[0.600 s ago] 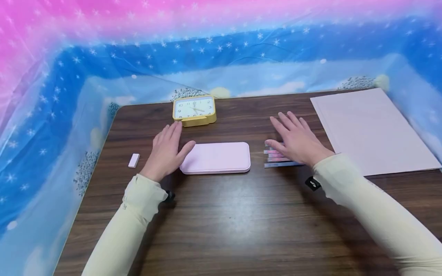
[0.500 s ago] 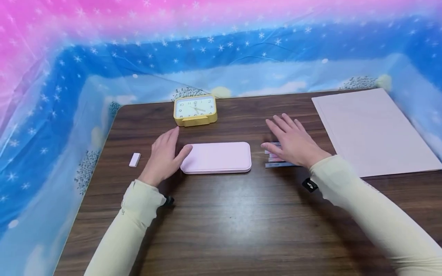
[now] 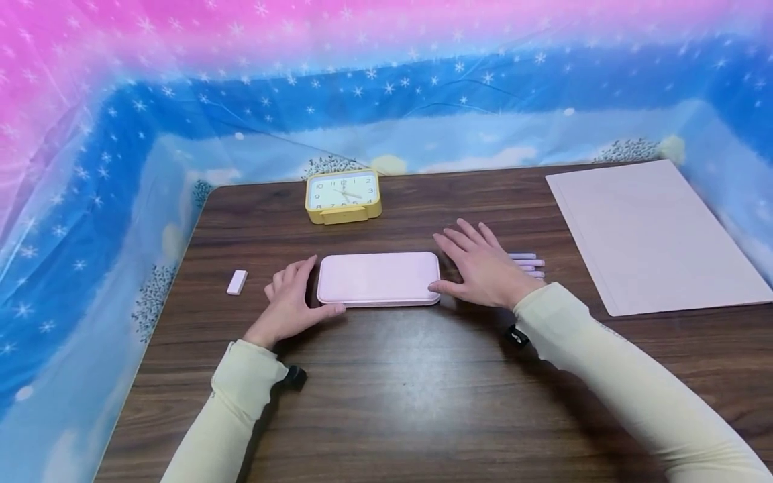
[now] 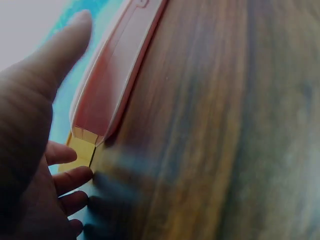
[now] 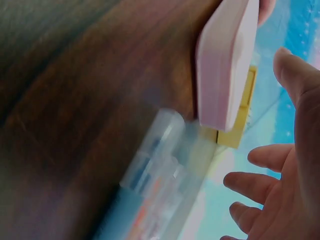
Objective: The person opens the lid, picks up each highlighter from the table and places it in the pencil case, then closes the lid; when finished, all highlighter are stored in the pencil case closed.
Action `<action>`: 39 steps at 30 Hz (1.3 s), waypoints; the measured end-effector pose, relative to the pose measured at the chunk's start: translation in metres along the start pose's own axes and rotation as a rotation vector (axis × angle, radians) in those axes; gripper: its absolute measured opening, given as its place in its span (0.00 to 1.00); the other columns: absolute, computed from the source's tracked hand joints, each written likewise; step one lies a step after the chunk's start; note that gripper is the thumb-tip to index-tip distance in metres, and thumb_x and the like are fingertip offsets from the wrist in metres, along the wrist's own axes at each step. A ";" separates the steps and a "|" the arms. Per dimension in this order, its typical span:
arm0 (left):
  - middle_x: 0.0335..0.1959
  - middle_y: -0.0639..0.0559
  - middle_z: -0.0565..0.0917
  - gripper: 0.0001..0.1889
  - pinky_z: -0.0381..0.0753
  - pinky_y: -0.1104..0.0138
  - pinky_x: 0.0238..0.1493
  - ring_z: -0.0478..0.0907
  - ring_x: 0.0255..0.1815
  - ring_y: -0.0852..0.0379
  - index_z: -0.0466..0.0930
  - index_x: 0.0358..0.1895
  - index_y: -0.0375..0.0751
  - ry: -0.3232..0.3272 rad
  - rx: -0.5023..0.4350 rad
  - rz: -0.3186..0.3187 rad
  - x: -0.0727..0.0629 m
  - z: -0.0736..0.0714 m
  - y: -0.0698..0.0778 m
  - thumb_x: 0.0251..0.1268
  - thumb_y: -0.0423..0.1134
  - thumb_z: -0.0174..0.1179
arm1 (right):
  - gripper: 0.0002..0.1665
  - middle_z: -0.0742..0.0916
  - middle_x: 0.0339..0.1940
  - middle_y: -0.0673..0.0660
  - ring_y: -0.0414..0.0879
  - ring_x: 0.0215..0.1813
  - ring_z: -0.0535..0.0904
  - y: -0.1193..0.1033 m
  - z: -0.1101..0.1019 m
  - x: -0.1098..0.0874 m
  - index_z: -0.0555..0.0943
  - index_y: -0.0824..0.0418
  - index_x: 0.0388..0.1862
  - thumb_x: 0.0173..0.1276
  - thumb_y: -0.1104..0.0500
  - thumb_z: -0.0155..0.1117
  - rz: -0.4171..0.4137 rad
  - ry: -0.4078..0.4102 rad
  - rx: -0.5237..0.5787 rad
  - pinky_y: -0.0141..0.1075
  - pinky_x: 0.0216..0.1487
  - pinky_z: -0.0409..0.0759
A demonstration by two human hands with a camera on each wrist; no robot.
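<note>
A pale pink flat case with rounded corners (image 3: 378, 278), resembling a pencil case, lies on the table between both hands. At its left end is my left hand (image 3: 285, 310), fingers spread and thumb along the front left corner; in the left wrist view the case (image 4: 112, 80) passes beside the thumb. My right hand (image 3: 483, 272) hovers at the other end, its thumb tip overlapping the right edge in the head view. Several pens (image 3: 530, 263) lie partly hidden beneath that hand; their clear caps (image 5: 155, 155) show in the right wrist view.
A yellow alarm clock (image 3: 343, 194) stands behind the case. To the left lies a small white block like an eraser (image 3: 237, 282). A large pale flat board or folder (image 3: 658, 235) covers the right side. A patterned cloth (image 3: 386, 100) hangs behind the table.
My left hand has moved down and toward me, its thumb going from over the case to its front corner. My right hand has moved left from above the pens to the case's right end.
</note>
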State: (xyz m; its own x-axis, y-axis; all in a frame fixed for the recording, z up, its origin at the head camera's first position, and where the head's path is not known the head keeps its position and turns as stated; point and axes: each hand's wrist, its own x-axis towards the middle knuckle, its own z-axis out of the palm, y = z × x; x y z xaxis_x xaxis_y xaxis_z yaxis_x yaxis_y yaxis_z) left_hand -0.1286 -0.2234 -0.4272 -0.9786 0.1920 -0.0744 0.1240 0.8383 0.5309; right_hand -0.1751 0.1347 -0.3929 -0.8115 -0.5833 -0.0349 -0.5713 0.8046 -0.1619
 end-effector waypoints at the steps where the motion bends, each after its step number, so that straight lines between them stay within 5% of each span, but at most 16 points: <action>1: 0.72 0.35 0.59 0.58 0.51 0.46 0.56 0.53 0.67 0.36 0.50 0.78 0.41 -0.005 -0.004 0.005 0.000 0.000 -0.001 0.49 0.64 0.71 | 0.55 0.67 0.77 0.61 0.60 0.82 0.47 -0.001 0.002 0.001 0.59 0.57 0.79 0.64 0.23 0.51 -0.004 -0.004 -0.004 0.59 0.77 0.42; 9: 0.75 0.38 0.54 0.55 0.44 0.41 0.62 0.45 0.74 0.35 0.53 0.77 0.41 -0.054 -0.066 0.039 0.002 0.001 -0.005 0.49 0.59 0.74 | 0.58 0.74 0.72 0.60 0.60 0.81 0.52 -0.012 0.009 0.006 0.67 0.60 0.73 0.57 0.22 0.58 -0.042 0.003 -0.008 0.59 0.77 0.44; 20: 0.75 0.37 0.55 0.58 0.47 0.44 0.59 0.47 0.71 0.37 0.52 0.77 0.42 -0.040 -0.029 0.071 0.014 0.004 -0.005 0.45 0.59 0.75 | 0.59 0.79 0.64 0.60 0.56 0.71 0.68 -0.017 0.013 0.015 0.71 0.64 0.68 0.50 0.23 0.67 -0.103 0.030 -0.066 0.56 0.77 0.48; 39: 0.71 0.37 0.60 0.53 0.48 0.45 0.55 0.52 0.67 0.37 0.60 0.72 0.43 0.006 -0.020 0.079 0.018 0.005 -0.004 0.42 0.58 0.77 | 0.43 0.82 0.44 0.55 0.52 0.54 0.75 -0.017 -0.004 0.036 0.80 0.60 0.47 0.48 0.26 0.69 -0.211 -0.073 -0.118 0.48 0.73 0.60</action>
State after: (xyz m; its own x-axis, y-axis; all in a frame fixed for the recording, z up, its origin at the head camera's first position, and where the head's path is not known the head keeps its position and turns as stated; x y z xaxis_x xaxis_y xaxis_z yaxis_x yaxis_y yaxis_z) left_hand -0.1461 -0.2202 -0.4351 -0.9670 0.2535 -0.0265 0.1974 0.8106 0.5513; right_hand -0.1955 0.1003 -0.3872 -0.6640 -0.7430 -0.0839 -0.7412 0.6688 -0.0572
